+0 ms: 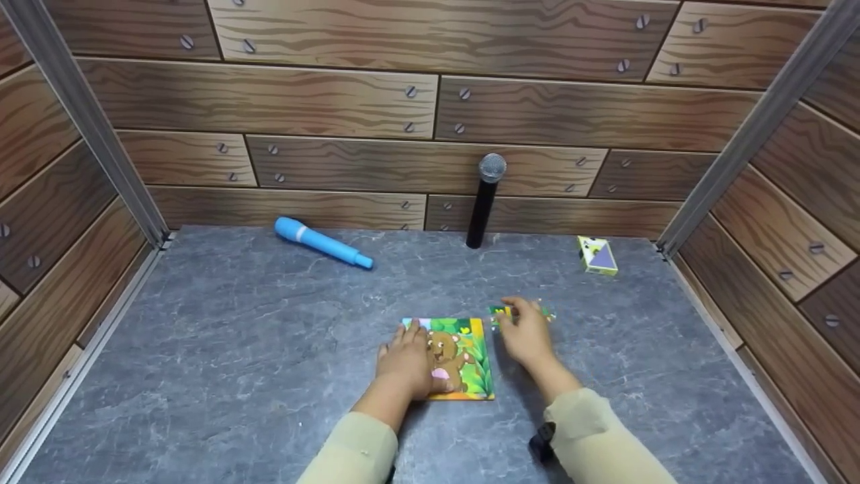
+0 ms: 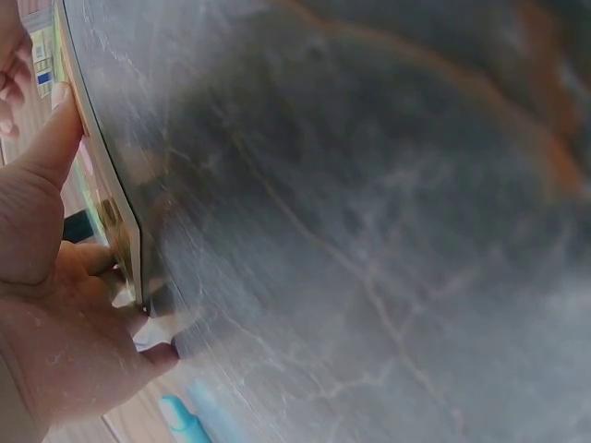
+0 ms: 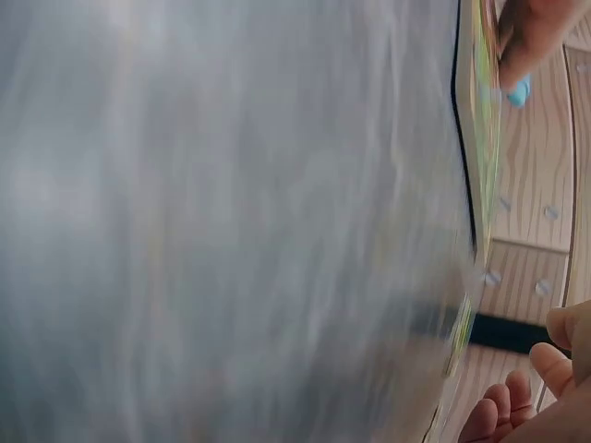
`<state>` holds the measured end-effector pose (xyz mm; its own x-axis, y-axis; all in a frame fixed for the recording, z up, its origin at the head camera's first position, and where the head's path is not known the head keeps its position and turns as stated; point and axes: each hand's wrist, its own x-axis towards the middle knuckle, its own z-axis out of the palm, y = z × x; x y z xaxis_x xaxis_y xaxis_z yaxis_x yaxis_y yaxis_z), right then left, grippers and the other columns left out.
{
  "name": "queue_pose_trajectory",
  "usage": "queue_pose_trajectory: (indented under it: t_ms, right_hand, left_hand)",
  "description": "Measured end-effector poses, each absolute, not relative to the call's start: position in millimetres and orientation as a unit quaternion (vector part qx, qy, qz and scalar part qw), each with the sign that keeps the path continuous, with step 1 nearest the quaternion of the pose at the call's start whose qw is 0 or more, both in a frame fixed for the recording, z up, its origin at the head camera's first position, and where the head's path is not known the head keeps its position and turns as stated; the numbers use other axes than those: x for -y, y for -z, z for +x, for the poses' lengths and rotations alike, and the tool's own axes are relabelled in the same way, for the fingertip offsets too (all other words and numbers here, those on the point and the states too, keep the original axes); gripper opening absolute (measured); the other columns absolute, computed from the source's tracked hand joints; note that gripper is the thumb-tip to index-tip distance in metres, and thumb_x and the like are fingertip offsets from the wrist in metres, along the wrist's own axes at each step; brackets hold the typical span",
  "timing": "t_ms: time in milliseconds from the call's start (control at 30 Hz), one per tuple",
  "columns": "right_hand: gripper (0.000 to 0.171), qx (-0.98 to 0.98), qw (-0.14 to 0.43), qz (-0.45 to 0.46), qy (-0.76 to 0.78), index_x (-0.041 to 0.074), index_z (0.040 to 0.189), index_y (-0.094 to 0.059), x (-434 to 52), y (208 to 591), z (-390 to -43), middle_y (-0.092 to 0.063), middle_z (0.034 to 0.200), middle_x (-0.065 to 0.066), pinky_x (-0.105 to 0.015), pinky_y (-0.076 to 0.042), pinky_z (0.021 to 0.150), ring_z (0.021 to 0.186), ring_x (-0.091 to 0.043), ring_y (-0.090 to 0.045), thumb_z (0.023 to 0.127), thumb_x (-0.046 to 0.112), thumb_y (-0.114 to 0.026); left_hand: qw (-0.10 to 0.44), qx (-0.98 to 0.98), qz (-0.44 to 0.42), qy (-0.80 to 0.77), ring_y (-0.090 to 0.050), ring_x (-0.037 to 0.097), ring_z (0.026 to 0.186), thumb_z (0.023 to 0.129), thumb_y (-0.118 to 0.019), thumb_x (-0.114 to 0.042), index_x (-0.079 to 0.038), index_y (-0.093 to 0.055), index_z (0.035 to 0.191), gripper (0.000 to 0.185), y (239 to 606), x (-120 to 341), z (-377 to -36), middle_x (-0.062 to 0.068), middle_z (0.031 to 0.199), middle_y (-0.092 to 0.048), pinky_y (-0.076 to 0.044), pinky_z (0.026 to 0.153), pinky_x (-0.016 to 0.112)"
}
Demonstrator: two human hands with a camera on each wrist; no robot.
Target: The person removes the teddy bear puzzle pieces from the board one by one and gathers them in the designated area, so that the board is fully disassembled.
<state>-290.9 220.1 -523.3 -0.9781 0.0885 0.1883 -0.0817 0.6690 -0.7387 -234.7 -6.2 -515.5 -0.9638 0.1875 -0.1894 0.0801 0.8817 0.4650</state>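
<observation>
A square picture puzzle (image 1: 478,359) of a brown bear among green leaves lies flat on the table. My left hand (image 1: 405,359) rests over its left side, fingers extended; in the left wrist view the thumb lies along the puzzle's edge (image 2: 109,189). Just right of the puzzle, my right hand (image 1: 527,333) hovers over small green and yellow puzzle pieces (image 1: 499,312), hiding part of them. Its fingers (image 3: 499,401) are loosely bent in the right wrist view, with nothing seen held between them.
A blue microphone-shaped stick (image 1: 326,244) lies at the back left. A black microphone (image 1: 482,208) with a silver head stands upright near the back wall (image 1: 336,161). At the back right lies a small yellow and purple box (image 1: 597,255). Wood-patterned walls enclose the grey table (image 1: 235,349).
</observation>
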Motion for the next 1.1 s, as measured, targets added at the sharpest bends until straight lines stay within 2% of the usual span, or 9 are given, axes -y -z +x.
queue_pose_trajectory:
  t_ms: [167, 367, 533, 700, 933, 1100]
  right_hand:
    - [0.034, 0.903, 0.084, 0.017, -0.421, -0.005, 0.134, -0.067, -205, 523, -288, -0.061, 0.115, -0.022, -0.049, -0.054, 0.086, 0.098, -0.032, -0.061, 0.103, 0.008, -0.065]
    - [0.030, 0.897, 0.064, 0.045, -0.436, -0.005, 0.131, -0.068, -188, 523, -283, -0.059, 0.108, -0.016, -0.049, -0.055, 0.085, 0.097, -0.031, -0.062, 0.103, 0.007, -0.066]
    - [0.032, 0.895, 0.062, 0.078, -0.435, -0.007, 0.128, -0.069, -177, 526, -280, -0.061, 0.103, -0.014, -0.047, -0.055, 0.087, 0.094, -0.027, -0.061, 0.098, 0.003, -0.071]
    - [0.035, 0.898, 0.040, 0.107, -0.426, -0.008, 0.129, -0.069, -170, 527, -279, -0.062, 0.101, -0.016, -0.043, -0.056, 0.081, 0.090, -0.024, -0.059, 0.095, 0.002, -0.074]
    - [0.032, 0.911, 0.024, 0.140, -0.386, -0.004, 0.123, -0.074, -160, 527, -275, -0.070, 0.111, -0.018, -0.053, -0.054, 0.097, 0.105, -0.034, -0.066, 0.093, 0.006, -0.077]
    - [0.025, 0.929, 0.011, 0.153, -0.337, 0.003, 0.117, -0.079, -154, 527, -272, -0.069, 0.107, -0.012, -0.052, -0.052, 0.096, 0.104, -0.033, -0.063, 0.093, 0.013, -0.079]
  left_hand:
    - [0.118, -0.962, 0.066, -0.238, -0.019, 0.040, 0.160, 0.078, -0.090, -0.057, -0.002, -0.040, 0.161, 0.111, 515, 6, -235, 0.016, 0.173, -0.027, -0.020, 0.125, 0.065]
    - [0.114, -0.965, 0.068, -0.227, -0.020, 0.040, 0.160, 0.079, -0.089, -0.058, -0.001, -0.039, 0.162, 0.112, 516, 7, -235, 0.016, 0.173, -0.027, -0.021, 0.124, 0.065]
    - [0.112, -0.966, 0.072, -0.221, -0.021, 0.040, 0.160, 0.079, -0.089, -0.058, -0.001, -0.040, 0.162, 0.112, 517, 6, -235, 0.016, 0.173, -0.027, -0.022, 0.124, 0.066]
    - [0.114, -0.969, 0.071, -0.209, -0.021, 0.039, 0.160, 0.079, -0.089, -0.059, -0.002, -0.040, 0.162, 0.112, 518, 5, -238, 0.015, 0.173, -0.028, -0.023, 0.124, 0.066]
    - [0.120, -0.969, 0.072, -0.205, -0.020, 0.039, 0.160, 0.081, -0.087, -0.059, -0.002, -0.037, 0.163, 0.111, 516, 5, -237, 0.015, 0.173, -0.027, -0.022, 0.124, 0.066]
    - [0.113, -0.968, 0.078, -0.208, -0.022, 0.040, 0.159, 0.080, -0.088, -0.059, -0.002, -0.039, 0.162, 0.111, 514, 6, -235, 0.015, 0.173, -0.028, -0.024, 0.123, 0.066]
